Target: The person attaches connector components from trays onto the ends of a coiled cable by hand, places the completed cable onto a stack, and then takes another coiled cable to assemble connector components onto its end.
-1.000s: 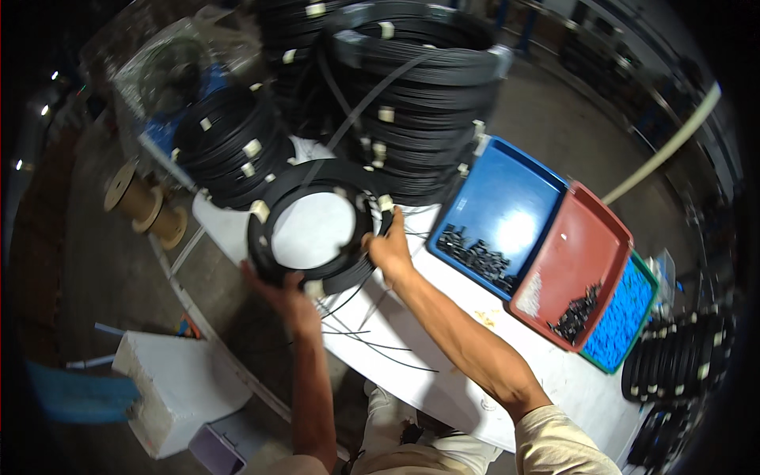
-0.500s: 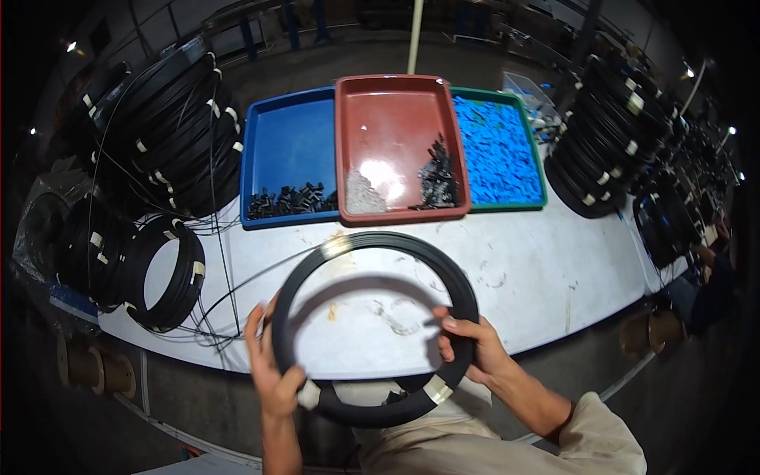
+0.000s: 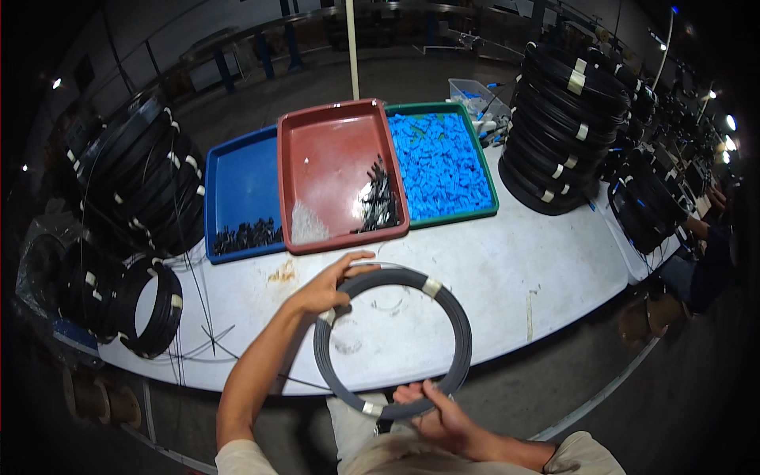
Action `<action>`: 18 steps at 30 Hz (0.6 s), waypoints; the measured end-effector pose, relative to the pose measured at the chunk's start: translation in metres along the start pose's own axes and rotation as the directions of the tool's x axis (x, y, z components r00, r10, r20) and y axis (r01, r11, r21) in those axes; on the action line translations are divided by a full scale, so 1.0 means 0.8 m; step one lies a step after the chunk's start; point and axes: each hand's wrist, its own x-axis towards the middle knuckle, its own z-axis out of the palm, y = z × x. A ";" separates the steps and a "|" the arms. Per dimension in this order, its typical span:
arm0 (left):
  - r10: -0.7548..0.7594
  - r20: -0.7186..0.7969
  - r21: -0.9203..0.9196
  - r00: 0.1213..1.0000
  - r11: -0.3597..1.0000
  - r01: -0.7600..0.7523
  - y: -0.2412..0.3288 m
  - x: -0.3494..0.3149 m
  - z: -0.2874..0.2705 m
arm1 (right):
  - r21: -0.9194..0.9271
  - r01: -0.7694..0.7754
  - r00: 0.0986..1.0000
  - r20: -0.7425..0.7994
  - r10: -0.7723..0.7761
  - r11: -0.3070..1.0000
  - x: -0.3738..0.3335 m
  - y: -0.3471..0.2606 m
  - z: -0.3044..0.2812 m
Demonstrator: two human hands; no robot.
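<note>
The left hand [image 3: 328, 286] grips the upper left, the right hand [image 3: 450, 418] the lower right, of a round dark-grey cable coil [image 3: 461, 342], tightly wound, cream-taped, reaching past the white worktop's [image 3: 514, 285] near edge.

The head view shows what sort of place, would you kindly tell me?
It looks like a workshop or factory area, probably for cable or tubing: note the tall stack of black coils at right, the red tray of small parts and the held dark coil.
</note>
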 end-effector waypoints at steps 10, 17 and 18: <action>0.506 -0.551 0.795 0.664 0.560 0.234 0.071 -0.095 0.049 | -0.459 -0.401 0.821 0.205 0.533 0.793 0.004 -0.003 -0.050; 0.163 -0.987 0.106 0.000 0.638 0.762 -0.004 -0.220 0.108 | -0.834 0.535 0.845 0.524 -0.111 0.135 0.035 -0.180 0.097; 0.167 -0.986 0.090 -0.023 0.634 0.768 -0.011 -0.219 0.110 | -0.783 0.620 0.714 0.588 -0.380 -0.049 0.074 -0.190 0.115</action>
